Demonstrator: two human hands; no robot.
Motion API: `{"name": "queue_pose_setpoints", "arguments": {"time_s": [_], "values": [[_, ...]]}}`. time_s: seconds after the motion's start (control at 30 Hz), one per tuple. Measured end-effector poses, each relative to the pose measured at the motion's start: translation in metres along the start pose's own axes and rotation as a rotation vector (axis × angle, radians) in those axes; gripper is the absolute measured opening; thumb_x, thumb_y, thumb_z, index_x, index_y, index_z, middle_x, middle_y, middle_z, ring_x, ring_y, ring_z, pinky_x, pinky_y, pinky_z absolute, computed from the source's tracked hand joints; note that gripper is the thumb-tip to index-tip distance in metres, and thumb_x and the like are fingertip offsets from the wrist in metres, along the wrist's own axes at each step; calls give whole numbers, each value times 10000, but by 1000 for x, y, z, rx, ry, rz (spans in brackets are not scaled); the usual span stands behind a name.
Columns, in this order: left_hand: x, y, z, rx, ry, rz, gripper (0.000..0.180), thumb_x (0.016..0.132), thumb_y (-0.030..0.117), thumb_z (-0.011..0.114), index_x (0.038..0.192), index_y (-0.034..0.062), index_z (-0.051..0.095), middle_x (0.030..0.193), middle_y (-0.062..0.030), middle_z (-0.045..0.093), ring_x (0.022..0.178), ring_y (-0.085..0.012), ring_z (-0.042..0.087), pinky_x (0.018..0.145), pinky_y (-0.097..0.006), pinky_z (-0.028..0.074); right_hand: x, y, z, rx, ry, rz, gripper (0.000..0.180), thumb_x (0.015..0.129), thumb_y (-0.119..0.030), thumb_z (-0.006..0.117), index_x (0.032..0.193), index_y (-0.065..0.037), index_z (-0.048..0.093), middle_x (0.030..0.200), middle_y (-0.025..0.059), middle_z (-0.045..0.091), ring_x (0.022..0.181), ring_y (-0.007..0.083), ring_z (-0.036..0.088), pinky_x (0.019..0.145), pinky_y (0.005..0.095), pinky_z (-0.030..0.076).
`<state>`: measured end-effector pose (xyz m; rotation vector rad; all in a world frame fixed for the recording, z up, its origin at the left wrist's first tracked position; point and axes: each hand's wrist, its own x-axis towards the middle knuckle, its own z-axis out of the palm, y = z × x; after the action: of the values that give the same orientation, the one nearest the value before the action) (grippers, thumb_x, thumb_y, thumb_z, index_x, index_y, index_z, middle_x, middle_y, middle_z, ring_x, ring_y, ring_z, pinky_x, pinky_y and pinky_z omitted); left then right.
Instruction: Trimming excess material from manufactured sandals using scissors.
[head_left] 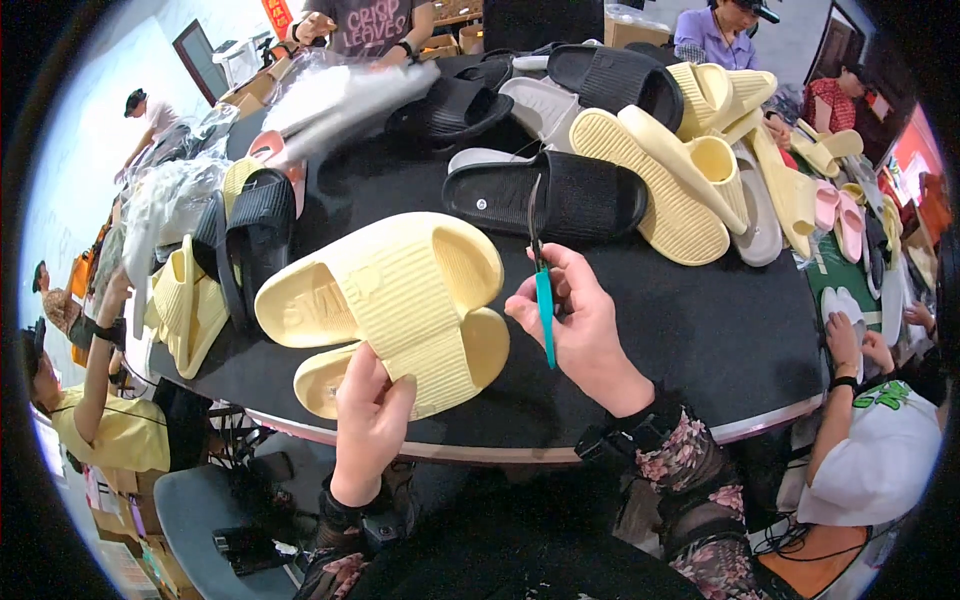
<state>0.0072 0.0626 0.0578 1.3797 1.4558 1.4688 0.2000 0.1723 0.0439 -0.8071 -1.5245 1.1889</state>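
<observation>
My left hand (366,425) is closed on a pair of pale yellow slide slippers (385,283), thumb and fingers at the strap of the nearer one. The two slippers lie side by side, one partly over the other, above the black tabletop. In my right hand (592,335) is a pair of scissors (545,312) with teal handles, its dark, narrow blades pointing up and away from me. Those blades are apart from the yellow pair, in front of a black slipper (580,197) on the table. Whether they are parted is hard to see.
Black, grey and yellow slippers (655,190) are heaped at the far right of the black table (690,330). More slippers (262,235) and clear plastic bags (180,200) lie at the left. Co-workers sit around, one in a white cap (875,455) close on the right. A grey chair (200,520) stands lower left.
</observation>
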Motion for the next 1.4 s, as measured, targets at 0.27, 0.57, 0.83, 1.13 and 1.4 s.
{"name": "queue_pose_setpoints", "arguments": {"time_s": [0.27, 0.57, 0.83, 1.13, 1.4], "values": [[1, -7, -16, -21, -206, -78, 332, 848, -63, 463, 1172, -42, 528, 861, -2, 587, 702, -16, 475, 593, -162, 365, 1, -6, 0, 148, 2, 88, 461, 824, -123, 682, 1221, -30, 467, 962, 0, 525, 831, 64, 508, 758, 196, 430], [21, 16, -29, 359, -325, 133, 499, 750, -80, 485, 1238, 17, 518, 952, -153, 617, 909, -195, 614, 770, -289, 488, 11, -7, -9, 206, 167, 52, 411, 811, -59, 660, 1185, -14, 495, 898, -1, 514, 811, 59, 494, 714, 219, 437], [32, 33, -43, 651, -504, 471, 423, 755, -51, 516, 1175, -5, 527, 974, -158, 626, 906, -318, 604, 817, -387, 469, 19, -4, -25, 208, 178, 32, 398, 792, -81, 669, 1156, -15, 521, 897, -7, 510, 802, 57, 484, 728, 216, 423], [33, 55, -78, 987, -891, 645, 319, 716, 50, 607, 1028, 113, 616, 901, -21, 590, 1020, -230, 497, 983, -461, 310, 28, -9, -47, 74, 68, 81, 419, 769, -64, 668, 1159, -3, 526, 939, 12, 540, 833, 70, 506, 775, 213, 430], [12, 18, -106, 1051, -646, 598, 299, 740, 89, 627, 1038, 107, 609, 1130, -102, 536, 1120, -289, 470, 1022, -497, 287, 28, -4, -51, 3, -87, 135, 424, 761, -89, 673, 1149, 0, 529, 901, -7, 540, 799, 58, 505, 739, 195, 433]]}}
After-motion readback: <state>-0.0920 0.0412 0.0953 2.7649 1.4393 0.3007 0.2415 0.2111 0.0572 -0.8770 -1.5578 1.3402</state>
